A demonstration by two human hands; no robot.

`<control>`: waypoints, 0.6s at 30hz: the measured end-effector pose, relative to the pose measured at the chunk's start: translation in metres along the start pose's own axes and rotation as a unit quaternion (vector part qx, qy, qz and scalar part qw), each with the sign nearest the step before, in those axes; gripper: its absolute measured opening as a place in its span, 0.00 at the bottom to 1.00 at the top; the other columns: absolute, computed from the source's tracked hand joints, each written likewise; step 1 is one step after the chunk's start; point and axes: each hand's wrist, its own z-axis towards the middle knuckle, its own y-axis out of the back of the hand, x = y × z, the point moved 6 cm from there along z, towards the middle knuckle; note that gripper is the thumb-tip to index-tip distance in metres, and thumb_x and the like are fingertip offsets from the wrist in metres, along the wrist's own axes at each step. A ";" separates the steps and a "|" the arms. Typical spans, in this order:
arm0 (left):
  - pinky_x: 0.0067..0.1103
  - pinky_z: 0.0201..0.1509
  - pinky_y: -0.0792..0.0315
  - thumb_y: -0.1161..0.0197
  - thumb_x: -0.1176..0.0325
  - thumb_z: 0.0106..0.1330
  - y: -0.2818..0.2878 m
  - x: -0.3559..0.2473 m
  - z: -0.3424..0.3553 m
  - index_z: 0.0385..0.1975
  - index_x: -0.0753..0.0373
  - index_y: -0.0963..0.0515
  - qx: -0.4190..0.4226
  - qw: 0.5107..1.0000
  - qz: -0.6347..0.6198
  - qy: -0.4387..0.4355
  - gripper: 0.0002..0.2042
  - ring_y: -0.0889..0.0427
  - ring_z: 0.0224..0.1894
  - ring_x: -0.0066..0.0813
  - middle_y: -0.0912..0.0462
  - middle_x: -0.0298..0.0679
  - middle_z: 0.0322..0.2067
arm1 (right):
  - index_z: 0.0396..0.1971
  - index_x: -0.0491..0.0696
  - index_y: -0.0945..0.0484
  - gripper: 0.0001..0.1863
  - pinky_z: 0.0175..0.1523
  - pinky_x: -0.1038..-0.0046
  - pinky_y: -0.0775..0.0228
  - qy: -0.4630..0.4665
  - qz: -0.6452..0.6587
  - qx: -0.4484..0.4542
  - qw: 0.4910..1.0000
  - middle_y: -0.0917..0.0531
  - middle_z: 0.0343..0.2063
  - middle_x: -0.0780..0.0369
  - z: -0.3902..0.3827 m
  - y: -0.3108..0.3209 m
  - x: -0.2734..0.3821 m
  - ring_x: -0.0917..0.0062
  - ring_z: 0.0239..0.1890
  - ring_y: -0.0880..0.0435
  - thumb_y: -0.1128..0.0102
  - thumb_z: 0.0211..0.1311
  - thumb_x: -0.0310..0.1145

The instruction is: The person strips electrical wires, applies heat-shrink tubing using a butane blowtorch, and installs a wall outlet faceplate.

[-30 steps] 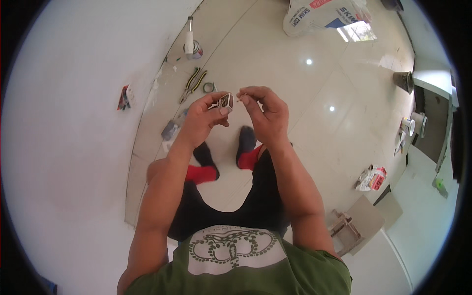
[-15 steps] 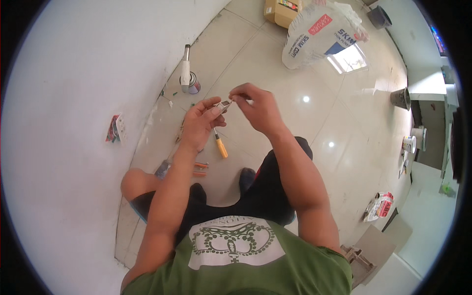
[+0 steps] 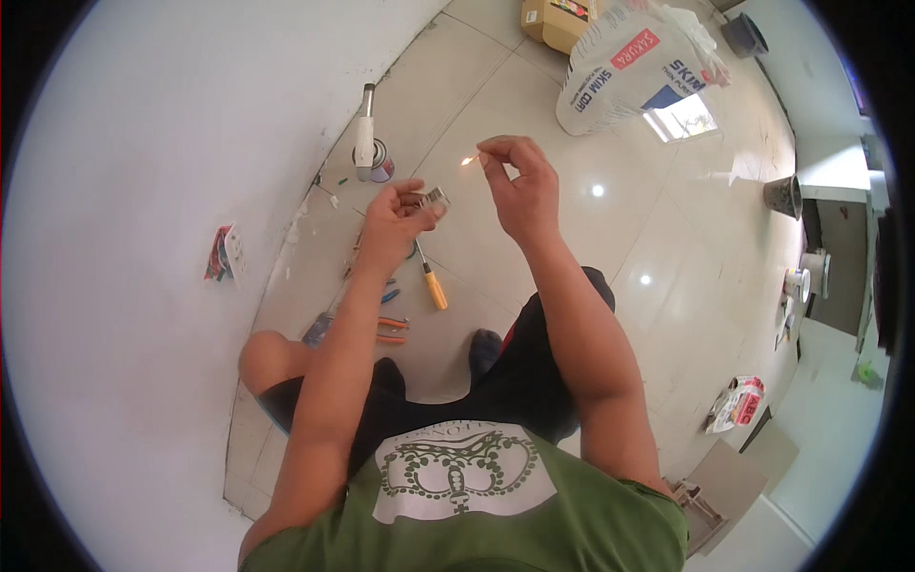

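Note:
Between the fingers of my left hand (image 3: 393, 221) is a small matchbox (image 3: 435, 200). Pinched in the fingertips of my right hand (image 3: 519, 186) is a lit match (image 3: 475, 159), its small flame pointing left. The two hands are apart, the right one a little farther out. Just beyond my left hand stands a can (image 3: 380, 162) with a torch head (image 3: 366, 129) sticking up from it. On the floor below the hands lies a screwdriver (image 3: 435, 288) with a yellow handle, beside orange-handled pliers (image 3: 392, 331) partly hidden by my left forearm.
An open wall box with coloured wires (image 3: 223, 254) sits in the white wall at left. A filled plastic sack (image 3: 620, 71) and a cardboard box (image 3: 556, 24) stand far ahead. Buckets (image 3: 783, 196) line the right side, and a crumpled packet (image 3: 736, 404) lies nearer there.
My right hand has moved away from the matchbox, up and to the right, and a flame now shows at the match. My left hand has tilted the matchbox slightly.

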 end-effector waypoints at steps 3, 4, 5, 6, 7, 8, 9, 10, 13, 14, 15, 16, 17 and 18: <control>0.25 0.42 0.20 0.23 0.63 0.56 -0.005 0.062 0.014 0.54 0.69 0.27 0.048 0.975 0.217 -0.008 0.29 0.16 0.40 0.30 0.18 0.43 0.44 | 0.40 0.43 0.18 0.06 0.44 0.75 0.23 -0.145 0.071 -0.002 0.987 0.14 0.34 0.61 0.007 -0.001 -0.014 0.78 0.35 0.15 0.39 0.65 0.26; 0.25 0.42 0.20 0.23 0.63 0.56 -0.005 0.075 0.016 0.54 0.69 0.27 0.047 0.974 0.220 -0.009 0.29 0.16 0.40 0.30 0.18 0.43 0.44 | 0.40 0.43 0.18 0.06 0.44 0.75 0.23 -0.144 0.074 -0.003 0.987 0.14 0.34 0.61 0.009 -0.004 -0.022 0.78 0.35 0.15 0.39 0.65 0.26; 0.24 0.45 0.21 0.22 0.62 0.55 -0.002 0.079 0.015 0.54 0.69 0.26 0.002 0.947 0.318 -0.052 0.30 0.17 0.41 0.30 0.19 0.43 0.44 | 0.40 0.41 0.19 0.07 0.42 0.77 0.24 -0.182 0.156 -0.014 0.971 0.15 0.32 0.61 0.011 -0.010 -0.039 0.80 0.34 0.16 0.39 0.66 0.27; 0.22 0.47 0.22 0.21 0.61 0.54 -0.004 0.075 0.013 0.53 0.69 0.26 -0.040 0.906 0.411 -0.091 0.30 0.18 0.43 0.31 0.19 0.42 0.44 | 0.40 0.39 0.20 0.08 0.41 0.78 0.25 -0.222 0.234 -0.025 0.946 0.16 0.31 0.62 0.012 -0.014 -0.050 0.82 0.32 0.18 0.39 0.67 0.28; 0.26 0.45 0.22 0.22 0.59 0.55 0.010 0.079 0.012 0.52 0.69 0.26 -0.120 0.930 0.348 -0.018 0.30 0.18 0.39 0.33 0.20 0.45 0.45 | 0.39 0.39 0.21 0.09 0.38 0.79 0.25 -0.240 0.286 -0.040 0.927 0.17 0.30 0.62 0.013 -0.017 -0.056 0.81 0.31 0.19 0.38 0.68 0.30; 0.26 0.45 0.22 0.22 0.59 0.55 0.011 0.073 0.013 0.52 0.69 0.26 -0.120 0.931 0.345 -0.018 0.30 0.18 0.39 0.33 0.20 0.45 0.45 | 0.39 0.39 0.21 0.09 0.38 0.79 0.25 -0.239 0.283 -0.039 0.928 0.17 0.30 0.62 0.018 -0.016 -0.061 0.81 0.31 0.19 0.38 0.68 0.30; 0.28 0.43 0.23 0.23 0.57 0.56 0.028 0.062 0.009 0.51 0.70 0.26 -0.231 0.926 0.297 -0.029 0.29 0.18 0.38 0.34 0.20 0.45 0.45 | 0.39 0.39 0.21 0.10 0.37 0.79 0.26 -0.265 0.280 -0.034 0.922 0.17 0.30 0.62 0.019 -0.014 -0.069 0.82 0.30 0.20 0.37 0.67 0.32; 0.30 0.42 0.23 0.24 0.55 0.57 0.043 0.053 0.002 0.49 0.70 0.25 -0.339 0.907 0.245 -0.040 0.29 0.17 0.36 0.34 0.20 0.46 0.46 | 0.38 0.40 0.20 0.10 0.35 0.79 0.26 -0.290 0.277 -0.029 0.915 0.18 0.29 0.63 0.021 -0.014 -0.078 0.82 0.29 0.21 0.36 0.67 0.33; 0.33 0.40 0.25 0.26 0.52 0.59 0.054 0.012 0.002 0.45 0.71 0.24 -0.356 0.890 0.267 -0.097 0.27 0.17 0.34 0.35 0.19 0.47 0.42 | 0.36 0.41 0.20 0.11 0.32 0.79 0.27 -0.336 0.263 -0.022 0.904 0.18 0.28 0.64 0.038 -0.037 -0.088 0.83 0.28 0.22 0.35 0.66 0.35; 0.33 0.40 0.25 0.26 0.52 0.59 0.066 0.008 0.003 0.45 0.71 0.24 -0.363 0.885 0.271 -0.103 0.27 0.17 0.34 0.35 0.19 0.47 0.42 | 0.36 0.41 0.20 0.11 0.32 0.79 0.27 -0.331 0.272 -0.017 0.904 0.18 0.28 0.64 0.048 -0.054 -0.089 0.83 0.28 0.22 0.35 0.66 0.35; 0.33 0.40 0.25 0.27 0.52 0.60 0.072 0.006 0.009 0.43 0.70 0.23 -0.346 0.867 0.343 -0.107 0.25 0.17 0.34 0.37 0.18 0.47 0.40 | 0.36 0.41 0.19 0.11 0.30 0.79 0.28 -0.332 0.286 -0.018 0.899 0.19 0.28 0.64 0.057 -0.069 -0.094 0.83 0.28 0.22 0.34 0.65 0.35; 0.34 0.40 0.25 0.27 0.52 0.61 0.075 0.004 0.016 0.40 0.70 0.22 -0.328 0.842 0.414 -0.111 0.24 0.17 0.35 0.38 0.18 0.47 0.38 | 0.36 0.42 0.19 0.11 0.28 0.78 0.29 -0.333 0.301 -0.019 0.893 0.19 0.27 0.65 0.066 -0.083 -0.098 0.83 0.27 0.23 0.34 0.65 0.35; 0.34 0.40 0.25 0.27 0.52 0.61 0.078 0.003 0.019 0.40 0.70 0.22 -0.331 0.840 0.413 -0.120 0.24 0.17 0.35 0.38 0.18 0.47 0.38 | 0.36 0.42 0.19 0.11 0.28 0.78 0.29 -0.325 0.305 -0.021 0.895 0.19 0.27 0.65 0.073 -0.099 -0.108 0.83 0.27 0.23 0.34 0.65 0.35; 0.35 0.41 0.25 0.28 0.52 0.61 0.074 0.003 0.021 0.38 0.70 0.22 -0.309 0.831 0.444 -0.133 0.23 0.17 0.35 0.41 0.18 0.48 0.36 | 0.35 0.42 0.18 0.11 0.27 0.79 0.30 -0.321 0.312 -0.036 0.893 0.19 0.25 0.66 0.081 -0.111 -0.121 0.84 0.26 0.24 0.33 0.64 0.36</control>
